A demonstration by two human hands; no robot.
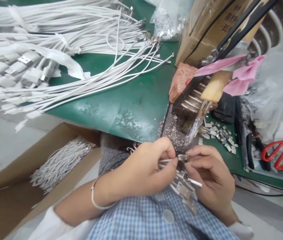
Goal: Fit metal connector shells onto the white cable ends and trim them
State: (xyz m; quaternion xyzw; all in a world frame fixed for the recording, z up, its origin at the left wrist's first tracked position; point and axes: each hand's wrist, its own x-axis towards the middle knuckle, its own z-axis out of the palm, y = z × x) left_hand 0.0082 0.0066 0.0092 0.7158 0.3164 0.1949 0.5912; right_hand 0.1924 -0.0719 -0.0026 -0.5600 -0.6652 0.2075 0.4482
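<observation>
My left hand point(144, 168) pinches the end of a thin white cable point(165, 160) close to my chest. My right hand point(211, 176) is closed against it, fingertips on a small metal connector shell point(183, 157) at the cable's tip. More white cable ends with metal shells point(185, 190) lie bunched under my right palm. Both hands sit just below a tilted soldering tool point(198, 121) on the green table point(136, 103).
A large bundle of white cables point(63, 56) covers the table's left. A cardboard box point(18, 186) at lower left holds coiled white cables point(58, 163). Loose metal shells point(221, 135) lie by the tool. Red-handled scissors point(279, 153) and pliers point(253, 146) lie at right; a brown carton point(206, 30) stands behind.
</observation>
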